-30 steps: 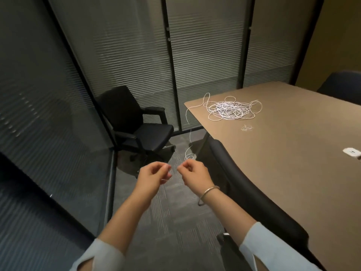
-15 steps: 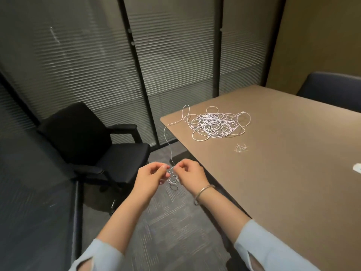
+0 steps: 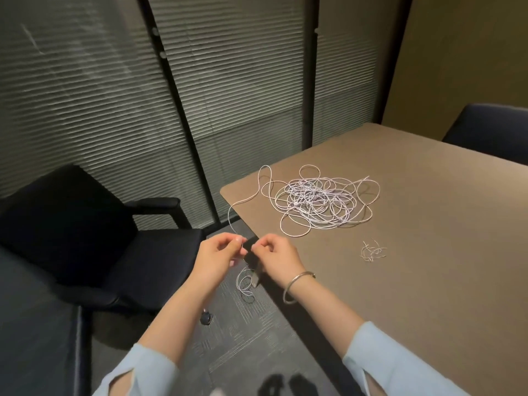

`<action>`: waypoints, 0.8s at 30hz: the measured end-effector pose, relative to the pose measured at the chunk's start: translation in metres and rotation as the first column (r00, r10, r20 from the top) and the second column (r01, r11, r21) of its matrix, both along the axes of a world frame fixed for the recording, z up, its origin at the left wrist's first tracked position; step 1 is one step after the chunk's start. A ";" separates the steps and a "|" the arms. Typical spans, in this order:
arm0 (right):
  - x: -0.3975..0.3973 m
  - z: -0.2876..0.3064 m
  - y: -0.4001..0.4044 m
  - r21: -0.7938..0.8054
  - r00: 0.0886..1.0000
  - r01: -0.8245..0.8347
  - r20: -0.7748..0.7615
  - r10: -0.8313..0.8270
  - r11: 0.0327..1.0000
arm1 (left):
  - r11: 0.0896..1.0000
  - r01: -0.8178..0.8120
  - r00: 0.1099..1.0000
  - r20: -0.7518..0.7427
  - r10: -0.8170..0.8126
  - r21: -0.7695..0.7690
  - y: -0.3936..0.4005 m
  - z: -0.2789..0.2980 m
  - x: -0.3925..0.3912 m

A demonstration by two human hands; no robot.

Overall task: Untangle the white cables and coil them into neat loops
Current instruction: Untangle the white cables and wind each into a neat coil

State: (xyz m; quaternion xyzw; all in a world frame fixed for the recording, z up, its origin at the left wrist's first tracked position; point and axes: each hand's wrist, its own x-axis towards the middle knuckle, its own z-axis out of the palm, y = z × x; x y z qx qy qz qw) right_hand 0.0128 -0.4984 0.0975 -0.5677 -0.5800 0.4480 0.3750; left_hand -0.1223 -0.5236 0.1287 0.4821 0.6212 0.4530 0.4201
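**Head view: both hands pinch one strand off the tabletop's corner**

Head camera looks down on a wall of ribbed, frosted glass panels (image 3: 243, 90) in black frames, with grey patterned carpet (image 3: 251, 338) below. A broad tan tabletop (image 3: 428, 281) with a matte surface and a rounded corner fills the right side. Left of it stands a black office chair (image 3: 85, 224) with a padded seat and a curved armrest; the dark back of another chair (image 3: 491, 130) shows past the far edge.

On the tabletop near the corner lies the tangled pile of white cable (image 3: 317, 201) — thin, round cord in many overlapping loops, loose and flat. One strand (image 3: 233, 207) leaves the pile, runs over the table's edge and drops to the hands. A tiny separate knot of white cord (image 3: 371, 250) lies apart from the pile, nearer the person.

The left hand (image 3: 217, 258) and right hand (image 3: 277, 258) are held close together just off the table's edge, pale blue sleeves behind them. Each has its fingers curled, thumb and forefinger pinched together on the strand. Below the hands a few small loops (image 3: 245, 284) of the same cord hang in the air. A slim metal bangle (image 3: 297, 284) circles the right wrist.
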 end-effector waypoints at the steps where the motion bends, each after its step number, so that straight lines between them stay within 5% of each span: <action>1: -0.004 -0.003 0.010 -0.002 1.000 0.005 0.003 -0.005 1.000 | 1.000 0.004 1.000 0.004 -0.004 -0.007 0.012 -0.002 -0.004; 16: -0.128 -0.043 0.232 -0.094 0.972 0.223 -0.062 -0.229 0.970 | 0.974 0.203 0.979 0.035 -0.200 -0.101 0.264 -0.029 -0.124; 24: -0.151 -0.085 0.313 -0.193 0.956 0.286 -0.007 -0.293 0.939 | 0.927 0.229 0.965 -0.057 -0.256 -0.296 0.371 -0.095 -0.151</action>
